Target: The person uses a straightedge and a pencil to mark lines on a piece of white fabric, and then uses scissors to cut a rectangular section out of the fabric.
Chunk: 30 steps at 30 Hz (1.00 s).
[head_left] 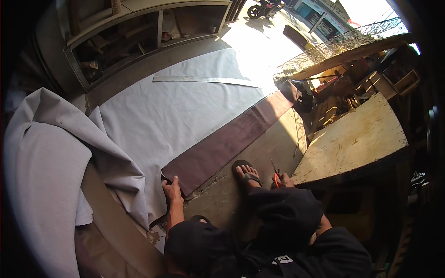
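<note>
A large sheet of pale grey upholstery-like material (185, 109) lies spread over the floor, its left part bunched into folds. Along its right edge runs a long maroon strip (227, 139), flat on the floor. My left hand (172, 189) pinches the near left corner of that strip, where it meets the grey sheet. Beside my right knee, my right hand (284, 180) is closed round the red handles of scissors (276, 178), whose blades point away from me. Part of the right hand is hidden behind the knee.
A long metal ruler (206, 80) rests on the far part of the sheet. Brown rolled material (109, 199) lies at left. A worn pale board (354, 139) stands close on the right, with cluttered wood beyond. A glass-fronted cabinet (125, 41) borders the far left; my sandalled foot (248, 173) is beside the strip.
</note>
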Each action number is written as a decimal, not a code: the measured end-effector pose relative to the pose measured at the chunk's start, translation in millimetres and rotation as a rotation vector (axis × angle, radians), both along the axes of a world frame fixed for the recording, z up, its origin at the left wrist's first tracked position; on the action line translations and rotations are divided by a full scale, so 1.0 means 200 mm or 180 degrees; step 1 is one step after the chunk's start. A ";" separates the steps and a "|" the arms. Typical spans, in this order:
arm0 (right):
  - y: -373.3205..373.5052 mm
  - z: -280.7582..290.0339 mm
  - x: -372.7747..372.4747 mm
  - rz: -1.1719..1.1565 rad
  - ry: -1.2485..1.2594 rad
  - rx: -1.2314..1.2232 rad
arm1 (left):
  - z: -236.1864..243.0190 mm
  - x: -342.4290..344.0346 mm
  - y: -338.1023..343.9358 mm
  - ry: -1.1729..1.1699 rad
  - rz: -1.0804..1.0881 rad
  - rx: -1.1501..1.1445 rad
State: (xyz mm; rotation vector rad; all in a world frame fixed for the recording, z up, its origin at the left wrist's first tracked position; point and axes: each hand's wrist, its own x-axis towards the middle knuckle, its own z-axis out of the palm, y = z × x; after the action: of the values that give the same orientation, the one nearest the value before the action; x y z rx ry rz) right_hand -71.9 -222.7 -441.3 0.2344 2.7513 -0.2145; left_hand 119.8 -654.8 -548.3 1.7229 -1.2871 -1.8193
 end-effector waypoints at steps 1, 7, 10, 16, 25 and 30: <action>0.05 -0.05 0.09 0.0019 -0.0223 0.0137 | 0.03 0.00 0.02 -0.0007 -0.0037 0.0002; 0.08 -0.32 0.24 0.1950 -0.0294 0.0892 | -0.05 0.11 -0.09 0.0505 -0.0769 0.0392; -0.10 -0.27 -0.02 0.1593 -0.0299 0.0181 | 0.07 0.18 -0.13 0.1336 -0.0491 0.0464; -0.57 -0.15 -0.62 0.1740 0.0947 -0.1071 | 0.87 0.42 -0.16 0.1942 0.0779 0.0689; -1.02 -0.44 -0.80 0.2896 0.0603 -0.1659 | 1.66 0.53 -0.17 0.1971 0.0841 -0.0490; -0.99 -0.48 -0.80 0.1399 0.1328 -0.1225 | 1.98 0.21 -0.13 0.1087 -0.0394 -0.1040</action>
State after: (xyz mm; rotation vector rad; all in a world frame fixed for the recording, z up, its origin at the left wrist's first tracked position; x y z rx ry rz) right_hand -231.4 -419.8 -536.6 -0.5710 2.9901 -0.7273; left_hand 160.9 -680.8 -152.7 1.1307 -1.4666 -1.7526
